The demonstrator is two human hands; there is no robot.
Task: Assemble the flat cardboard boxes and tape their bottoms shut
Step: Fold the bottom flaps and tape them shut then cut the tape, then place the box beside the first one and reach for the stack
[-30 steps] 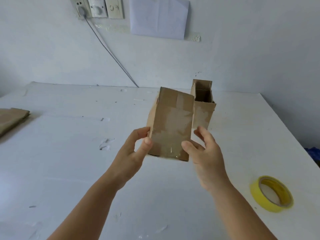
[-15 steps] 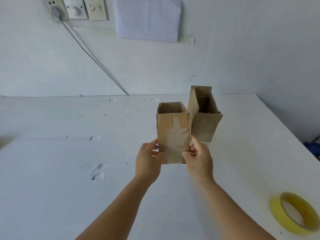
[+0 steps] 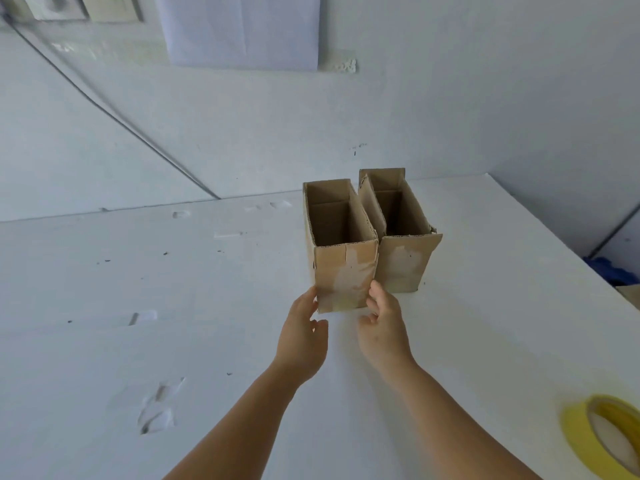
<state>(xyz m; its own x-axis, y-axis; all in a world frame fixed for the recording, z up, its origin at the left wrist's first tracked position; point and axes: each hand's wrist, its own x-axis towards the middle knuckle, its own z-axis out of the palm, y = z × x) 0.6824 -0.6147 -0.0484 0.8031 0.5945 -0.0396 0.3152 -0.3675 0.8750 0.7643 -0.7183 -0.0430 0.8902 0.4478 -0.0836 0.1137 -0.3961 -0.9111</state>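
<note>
On a white table [image 3: 173, 341], the left hand [image 3: 303, 336] and right hand [image 3: 382, 325], fingers relaxed, touch the lower sides of an upright cardboard box [image 3: 344, 271], apparently parking it against a second box [image 3: 403, 261]. Yellow tape roll [image 3: 581, 441] waits far right.

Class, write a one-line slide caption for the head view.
Two hands, left and right, set an open box upright beside a second box on a white table.

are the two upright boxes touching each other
Touching. The head view shows the nearer box standing with its right wall against the farther box, no table visible between them.
</note>
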